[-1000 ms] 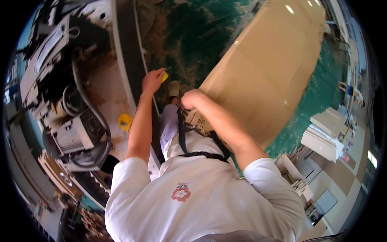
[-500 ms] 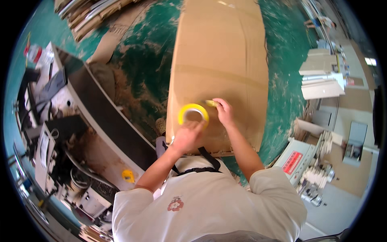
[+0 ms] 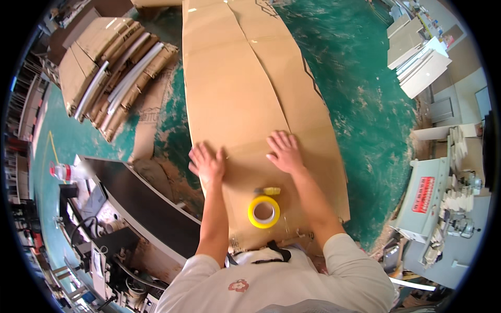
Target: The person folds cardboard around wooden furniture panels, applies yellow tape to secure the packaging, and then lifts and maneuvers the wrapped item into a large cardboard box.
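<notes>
A long brown cardboard package [image 3: 235, 94] stretches away in front of me, with a seam running down its top. My left hand [image 3: 207, 164] lies flat near its left edge, fingers spread. Across from it, my right hand [image 3: 284, 151] also rests open on the cardboard, close to the near end of the seam. Between my forearms a yellow roll of tape [image 3: 252, 211] lies on its side on the cardboard. Just beyond the roll sits a small yellow cutter knife [image 3: 269, 191], touched by neither hand.
Bundled flat cardboard packages [image 3: 99, 68] are stacked at the far left. A machine with a long dark bed [image 3: 141, 201] stands close on my left. To the right are a grey machine with a red label [image 3: 424, 194] and pale boards [image 3: 425, 65] on the green floor [image 3: 360, 104].
The tape roll and cutter knife have left my hands and now lie on the cardboard. Both hands have moved forward and opened flat. The view has shifted, showing more of the far-left stack.
</notes>
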Available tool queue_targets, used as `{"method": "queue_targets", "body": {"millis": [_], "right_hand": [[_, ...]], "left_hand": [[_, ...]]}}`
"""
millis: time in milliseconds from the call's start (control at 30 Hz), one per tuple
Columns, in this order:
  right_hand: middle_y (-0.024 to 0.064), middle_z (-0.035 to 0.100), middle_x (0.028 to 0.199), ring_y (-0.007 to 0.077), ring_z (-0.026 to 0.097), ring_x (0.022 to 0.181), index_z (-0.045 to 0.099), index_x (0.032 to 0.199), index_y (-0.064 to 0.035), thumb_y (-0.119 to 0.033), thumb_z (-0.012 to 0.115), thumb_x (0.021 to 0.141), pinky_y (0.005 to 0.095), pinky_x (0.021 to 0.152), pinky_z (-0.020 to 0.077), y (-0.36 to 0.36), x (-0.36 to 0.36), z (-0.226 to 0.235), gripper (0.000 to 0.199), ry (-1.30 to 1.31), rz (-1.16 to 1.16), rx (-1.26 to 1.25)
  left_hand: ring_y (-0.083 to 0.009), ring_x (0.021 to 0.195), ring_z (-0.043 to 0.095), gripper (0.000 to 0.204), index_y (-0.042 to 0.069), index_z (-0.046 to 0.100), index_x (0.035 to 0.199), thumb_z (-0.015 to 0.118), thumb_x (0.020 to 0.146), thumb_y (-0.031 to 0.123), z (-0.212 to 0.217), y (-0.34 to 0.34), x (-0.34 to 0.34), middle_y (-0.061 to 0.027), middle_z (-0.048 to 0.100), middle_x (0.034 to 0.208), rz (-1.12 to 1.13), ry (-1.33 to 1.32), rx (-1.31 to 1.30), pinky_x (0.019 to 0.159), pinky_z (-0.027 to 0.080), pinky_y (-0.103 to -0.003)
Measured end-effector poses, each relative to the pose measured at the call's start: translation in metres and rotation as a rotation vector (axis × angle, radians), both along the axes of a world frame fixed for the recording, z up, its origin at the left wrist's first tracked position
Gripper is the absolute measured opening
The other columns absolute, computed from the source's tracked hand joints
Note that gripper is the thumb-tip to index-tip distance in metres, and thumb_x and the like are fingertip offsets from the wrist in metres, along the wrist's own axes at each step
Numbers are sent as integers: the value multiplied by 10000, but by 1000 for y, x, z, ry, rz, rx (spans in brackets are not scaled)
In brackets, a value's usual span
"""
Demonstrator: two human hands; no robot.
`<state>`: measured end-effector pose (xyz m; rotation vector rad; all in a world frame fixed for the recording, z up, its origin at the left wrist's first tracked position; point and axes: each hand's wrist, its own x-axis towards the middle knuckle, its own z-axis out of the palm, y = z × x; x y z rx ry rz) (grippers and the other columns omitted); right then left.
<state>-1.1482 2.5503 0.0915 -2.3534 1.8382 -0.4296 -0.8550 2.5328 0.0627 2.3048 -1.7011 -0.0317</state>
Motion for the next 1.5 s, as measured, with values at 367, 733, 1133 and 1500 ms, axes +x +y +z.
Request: {"method": "queue_targets", "body": {"millis": [367,733,1133,1500], "right_hand": [[214,463,1449,384,479,1296,207,1616,-229,-664,444,959,566,1009,419,-73,-158,-6,822,94,-839,297],[253,504,1396,420,507,1275,271,1591,-199,-635,487,957,541,1017,450,-142,-295,-28,799,-20,-681,182],[200,597,1316,366,527,1267,621,1298,-43,-374,701,901,459,1083,411,89,-391,-11,522,-438,-712,-51],[208,550,1378,402,486,1313,557,1363,-50,-331,683,882,507,1124,375,206,-201,-8,571,-399,-881,-297]], "left_hand": [[-271,1319,506,769,-87,463,1439,467,1029,563,-28,8,72,-199,537,1447,340,1339,213,1074,404,-387],[-470,1328,486,823,-2,529,1400,314,997,683,-12,22,-55,-319,577,1339,404,770,469,1126,368,-486],[-188,1058,636,666,126,539,1368,416,1002,669,-26,45,-189,-64,636,1212,185,1427,679,859,547,-412],[-374,1219,551,669,96,528,1386,758,812,353,50,46,-312,-168,556,1350,-1055,237,-4,988,465,-521]]}}
